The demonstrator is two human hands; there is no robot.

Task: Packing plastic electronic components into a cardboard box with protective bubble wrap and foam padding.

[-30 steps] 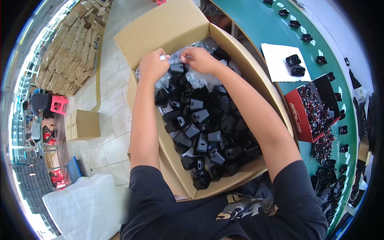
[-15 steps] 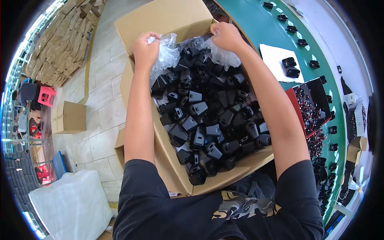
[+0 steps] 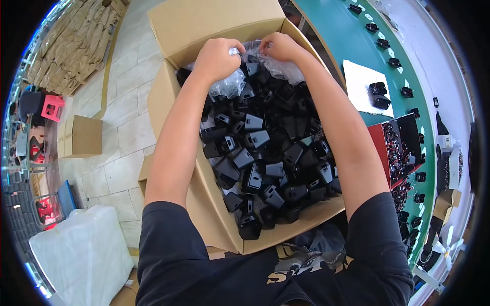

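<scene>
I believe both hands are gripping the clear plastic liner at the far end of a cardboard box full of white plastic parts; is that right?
Not quite: the head view shows the parts are black, not white. Both the left hand and right hand do grip the clear plastic liner at the cardboard box's far end.

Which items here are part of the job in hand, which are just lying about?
In hand: left hand and right hand gripping the clear plastic liner; black plastic parts; cardboard box.

Lying about: small carton, white sack, red stool, white sheet, green table.
</scene>
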